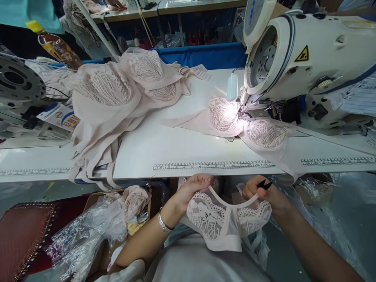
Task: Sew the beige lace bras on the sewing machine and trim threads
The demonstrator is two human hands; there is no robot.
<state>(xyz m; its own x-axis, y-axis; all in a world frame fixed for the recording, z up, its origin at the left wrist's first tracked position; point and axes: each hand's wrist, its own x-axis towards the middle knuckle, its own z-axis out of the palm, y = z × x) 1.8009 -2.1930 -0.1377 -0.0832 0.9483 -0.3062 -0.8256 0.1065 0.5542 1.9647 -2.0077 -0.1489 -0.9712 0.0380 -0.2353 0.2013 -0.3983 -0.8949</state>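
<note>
Below the table's front edge I hold a pale pink lace bra piece (226, 221) stretched between both hands. My left hand (192, 192) pinches its top edge on the left; a silver bracelet sits on that wrist. My right hand (261, 194) grips the right side of the same edge together with small black thread snips (265, 183), whose tips point up and right. Another lace bra piece (235, 121) lies under the needle of the white sewing machine (305, 58), lit by its lamp.
A pile of finished lace pieces (117, 90) lies on the white table (164, 145) at the left, some hanging over the edge. A printed ruler runs along the front edge. A box with bagged pieces (117, 219) stands below left. A bottle (58, 49) stands far left.
</note>
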